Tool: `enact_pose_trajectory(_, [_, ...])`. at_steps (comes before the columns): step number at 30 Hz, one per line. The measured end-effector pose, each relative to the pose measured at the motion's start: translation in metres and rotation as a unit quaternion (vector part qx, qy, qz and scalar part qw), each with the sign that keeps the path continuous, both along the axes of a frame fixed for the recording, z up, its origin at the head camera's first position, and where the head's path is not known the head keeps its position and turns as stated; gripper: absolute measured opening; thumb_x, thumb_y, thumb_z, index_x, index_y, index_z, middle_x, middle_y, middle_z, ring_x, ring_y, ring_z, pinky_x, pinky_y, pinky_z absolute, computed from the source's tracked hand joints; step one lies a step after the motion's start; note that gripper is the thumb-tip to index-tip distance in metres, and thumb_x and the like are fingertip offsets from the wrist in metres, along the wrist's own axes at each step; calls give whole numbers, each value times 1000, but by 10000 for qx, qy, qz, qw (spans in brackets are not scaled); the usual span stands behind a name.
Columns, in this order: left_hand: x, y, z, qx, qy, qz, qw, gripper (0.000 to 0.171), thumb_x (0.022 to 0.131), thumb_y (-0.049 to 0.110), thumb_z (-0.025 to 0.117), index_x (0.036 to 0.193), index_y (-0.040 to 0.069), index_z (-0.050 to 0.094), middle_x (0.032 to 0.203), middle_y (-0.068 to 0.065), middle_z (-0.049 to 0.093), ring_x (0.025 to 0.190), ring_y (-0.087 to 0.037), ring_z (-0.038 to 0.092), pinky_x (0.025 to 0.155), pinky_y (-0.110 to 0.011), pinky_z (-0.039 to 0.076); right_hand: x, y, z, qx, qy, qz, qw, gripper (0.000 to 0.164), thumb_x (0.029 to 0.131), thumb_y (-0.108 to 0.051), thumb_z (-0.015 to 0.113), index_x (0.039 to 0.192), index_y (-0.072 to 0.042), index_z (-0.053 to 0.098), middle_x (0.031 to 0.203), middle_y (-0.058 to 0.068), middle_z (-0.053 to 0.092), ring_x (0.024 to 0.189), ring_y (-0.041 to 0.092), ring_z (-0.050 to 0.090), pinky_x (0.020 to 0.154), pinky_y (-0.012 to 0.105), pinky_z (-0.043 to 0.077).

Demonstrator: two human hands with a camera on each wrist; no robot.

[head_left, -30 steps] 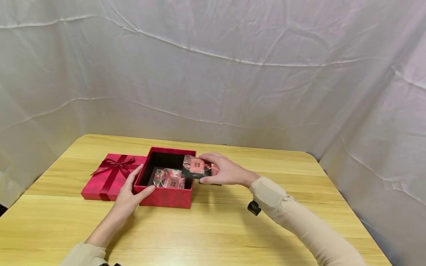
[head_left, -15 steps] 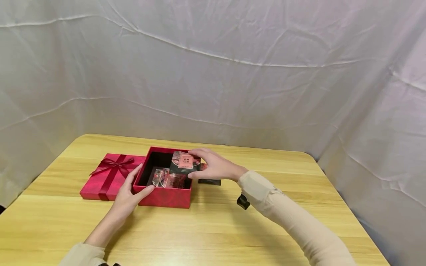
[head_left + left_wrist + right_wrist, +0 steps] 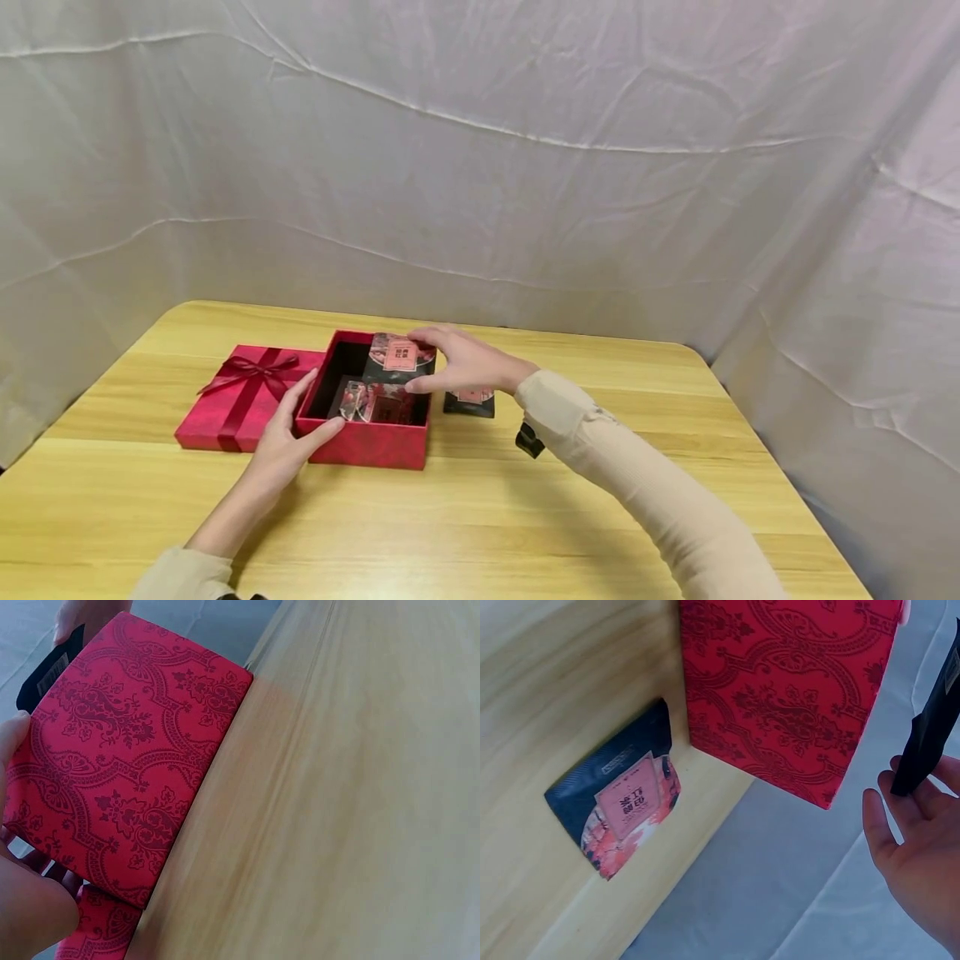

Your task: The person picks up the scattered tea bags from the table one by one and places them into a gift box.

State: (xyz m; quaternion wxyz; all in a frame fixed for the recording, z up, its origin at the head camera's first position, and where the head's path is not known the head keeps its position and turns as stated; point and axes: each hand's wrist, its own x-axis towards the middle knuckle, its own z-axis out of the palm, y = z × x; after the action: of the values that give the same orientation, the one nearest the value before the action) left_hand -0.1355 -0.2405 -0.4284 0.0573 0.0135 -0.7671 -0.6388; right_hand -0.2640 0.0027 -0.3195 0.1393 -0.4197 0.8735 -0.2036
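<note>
My right hand (image 3: 476,362) pinches the edge of a black and floral tea packet (image 3: 397,358) with a pink label, above the right part of the open red gift box (image 3: 371,446). Several similar packets (image 3: 360,402) lie inside the box, partly hidden by the held one. At the box's front left corner my left hand (image 3: 281,439) holds on, thumb at the rim and fingers along the left side. The right wrist view shows the held packet (image 3: 930,712) edge-on between thumb and fingers. One more packet (image 3: 630,796) lies on the table, right of the box.
The red lid (image 3: 210,421) with its dark red ribbon bow (image 3: 255,375) lies flat, left of the box. Behind the wooden table (image 3: 570,500) hangs a pale cloth (image 3: 480,183).
My right hand has carried the tea packet leftward and slightly back over the box, uncovering more of the packet on the table. My left hand stays at the box.
</note>
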Motion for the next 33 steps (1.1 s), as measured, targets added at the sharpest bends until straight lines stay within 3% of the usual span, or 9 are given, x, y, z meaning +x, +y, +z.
enact_pose_trajectory(7, [0, 1, 0, 0, 61, -16, 10000, 82, 93, 17, 66, 156, 19, 14, 151, -17, 29, 130, -27, 33, 94, -17, 33, -6, -13, 7, 2, 90, 111, 9999, 81, 85, -45, 68, 150, -11, 35, 144, 7, 41, 127, 17, 37, 103, 39, 37])
enact_pose_trajectory(9, [0, 2, 0, 6, 80, -20, 10000, 82, 93, 17, 66, 156, 18, 14, 151, -18, 30, 129, -27, 34, 89, -12, 34, -8, -16, 9, 26, 105, 97, 9999, 79, 86, -44, 68, 149, -10, 35, 144, 6, 41, 127, 17, 37, 103, 37, 36])
enact_pose_trajectory(17, [0, 2, 1, 1, 56, -19, 10000, 81, 93, 17, 65, 156, 17, 14, 151, -18, 30, 129, -28, 34, 90, -13, 34, -10, -29, 14, 142, 148, 59, 9998, 77, 86, -43, 68, 149, -9, 37, 146, 8, 40, 130, 19, 36, 105, 35, 35])
enact_pose_trajectory(23, [0, 2, 0, 2, -19, -34, 10000, 82, 94, 18, 65, 156, 18, 13, 152, -19, 28, 132, -30, 29, 101, -34, 32, -9, -36, 12, 329, 163, 38, 9993, 79, 86, -43, 68, 149, -9, 35, 148, 8, 38, 134, 20, 34, 107, 34, 32])
enact_pose_trajectory(29, [-1, 2, 0, 34, -41, -38, 10000, 82, 93, 17, 65, 157, 18, 13, 153, -18, 26, 132, -30, 29, 102, -32, 33, -6, -44, 8, 479, 228, 133, 9985, 79, 85, -43, 69, 149, -10, 36, 149, 8, 37, 135, 20, 33, 106, 32, 33])
enact_pose_trajectory(33, [-2, 2, 0, 45, -19, -50, 10000, 83, 93, 17, 66, 156, 18, 12, 154, -19, 23, 134, -34, 24, 106, -54, 25, -5, -48, 4, 620, 326, 203, 9973, 80, 84, -44, 69, 148, -9, 37, 150, 7, 36, 136, 20, 32, 107, 31, 32])
